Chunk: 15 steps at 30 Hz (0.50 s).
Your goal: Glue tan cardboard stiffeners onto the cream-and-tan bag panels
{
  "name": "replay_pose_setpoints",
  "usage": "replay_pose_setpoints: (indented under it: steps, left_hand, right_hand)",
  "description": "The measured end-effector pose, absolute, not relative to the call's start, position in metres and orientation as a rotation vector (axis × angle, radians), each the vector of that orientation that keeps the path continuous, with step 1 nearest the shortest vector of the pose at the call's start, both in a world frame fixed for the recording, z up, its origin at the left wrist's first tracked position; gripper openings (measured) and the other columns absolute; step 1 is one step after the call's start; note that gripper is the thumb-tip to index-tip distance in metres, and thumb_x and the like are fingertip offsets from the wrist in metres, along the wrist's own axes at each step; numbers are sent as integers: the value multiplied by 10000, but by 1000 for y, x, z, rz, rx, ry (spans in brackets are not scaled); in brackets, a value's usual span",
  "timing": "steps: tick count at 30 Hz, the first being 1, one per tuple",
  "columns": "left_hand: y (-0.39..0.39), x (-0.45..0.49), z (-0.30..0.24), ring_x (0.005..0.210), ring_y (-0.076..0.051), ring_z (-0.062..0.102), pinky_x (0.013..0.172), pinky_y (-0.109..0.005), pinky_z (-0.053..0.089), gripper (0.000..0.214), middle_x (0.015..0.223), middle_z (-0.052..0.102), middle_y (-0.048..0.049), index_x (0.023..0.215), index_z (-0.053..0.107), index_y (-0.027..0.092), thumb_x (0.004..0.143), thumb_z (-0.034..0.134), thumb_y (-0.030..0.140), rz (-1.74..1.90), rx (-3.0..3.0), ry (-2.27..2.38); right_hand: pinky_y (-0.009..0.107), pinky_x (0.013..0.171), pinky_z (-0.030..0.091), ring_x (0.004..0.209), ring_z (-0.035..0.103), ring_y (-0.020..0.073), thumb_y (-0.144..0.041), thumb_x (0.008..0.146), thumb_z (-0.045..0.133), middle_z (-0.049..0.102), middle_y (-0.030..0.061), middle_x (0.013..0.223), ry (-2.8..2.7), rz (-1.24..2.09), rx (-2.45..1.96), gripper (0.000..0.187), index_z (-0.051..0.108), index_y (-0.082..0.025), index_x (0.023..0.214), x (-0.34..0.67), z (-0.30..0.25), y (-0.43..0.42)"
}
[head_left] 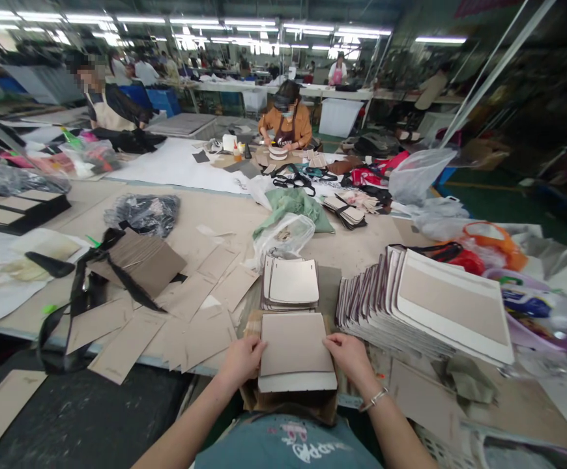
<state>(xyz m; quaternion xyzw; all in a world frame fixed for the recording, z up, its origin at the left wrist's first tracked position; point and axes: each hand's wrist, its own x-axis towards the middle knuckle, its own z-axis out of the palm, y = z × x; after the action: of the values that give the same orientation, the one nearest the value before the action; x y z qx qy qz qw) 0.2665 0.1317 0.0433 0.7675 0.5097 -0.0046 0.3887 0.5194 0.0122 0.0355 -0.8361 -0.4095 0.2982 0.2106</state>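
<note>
A grey board panel [294,345] with a white lower edge lies on a brown cardboard pad at the table's near edge. My left hand [241,360] grips its left side, fingers curled over the edge. On the panel's right side my right hand [349,355] pinches the edge; a bracelet circles that wrist. Just beyond lies a small stack of white-rimmed panels [291,284]. To the right a long fanned row of similar panels [410,306] leans across the table.
Loose grey card pieces [186,312] and black straps [75,296] litter the table's left half. Plastic bags [283,238] and green cloth [296,205] lie mid-table. Two other people work at the far end [286,120]. Bags and an orange item [493,241] crowd the right.
</note>
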Motion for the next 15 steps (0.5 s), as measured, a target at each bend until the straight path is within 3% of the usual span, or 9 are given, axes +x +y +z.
replay_pose_setpoints:
  steps: [15]
  left_hand:
    - [135, 277, 49, 780, -188, 618, 654, -252, 370, 319, 772, 683, -65, 746, 638, 167, 879, 412, 349, -271, 2119, 1350]
  right_hand:
    - [260, 646, 377, 708, 601, 178, -267, 745, 564, 684, 1, 722, -1150, 912, -2432, 147, 702, -219, 732, 524, 37, 22]
